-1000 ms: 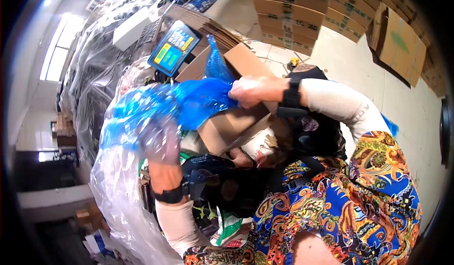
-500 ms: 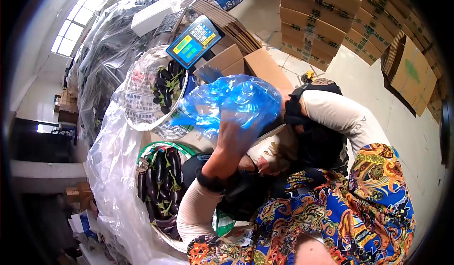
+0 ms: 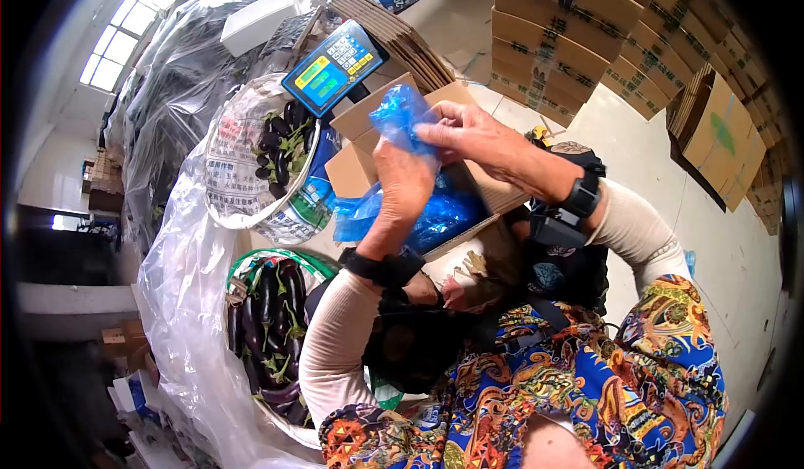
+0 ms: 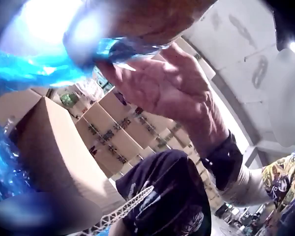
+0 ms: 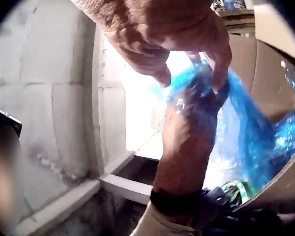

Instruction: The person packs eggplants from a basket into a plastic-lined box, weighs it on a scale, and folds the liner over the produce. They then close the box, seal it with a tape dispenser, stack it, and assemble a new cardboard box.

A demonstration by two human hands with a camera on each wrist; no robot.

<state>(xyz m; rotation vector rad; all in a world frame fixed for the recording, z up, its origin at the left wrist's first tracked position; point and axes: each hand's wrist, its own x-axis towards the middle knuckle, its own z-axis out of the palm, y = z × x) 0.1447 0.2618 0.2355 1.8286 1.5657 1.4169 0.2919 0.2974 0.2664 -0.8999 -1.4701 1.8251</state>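
Observation:
A blue plastic bag [image 3: 448, 218] lies bunched in an open cardboard box [image 3: 353, 170], and part of it rises above the box between the hands. My left hand [image 3: 404, 180] grips this raised part; blue film covers its fingers in the right wrist view. Close beside it, my right hand [image 3: 477, 138] pinches the film between thumb and fingers. Both hands nearly meet over the box, the right one slightly higher. In the left wrist view the right hand [image 4: 162, 88] shows its palm side, with bright blue film [image 4: 34, 71] at the left.
A scale display [image 3: 335, 67] stands behind the box. Eggplants [image 3: 272, 327] fill a basket at the left; others [image 3: 285, 146] lie in a newsprint-lined basket [image 3: 243, 167]. Flattened cartons [image 3: 394, 38] lean behind. Stacked cartons [image 3: 553, 42] line the far right.
The bag, spread wide between the hands and swung to the left earlier, is now down in the box with its upper part gathered. The hands have come together over it.

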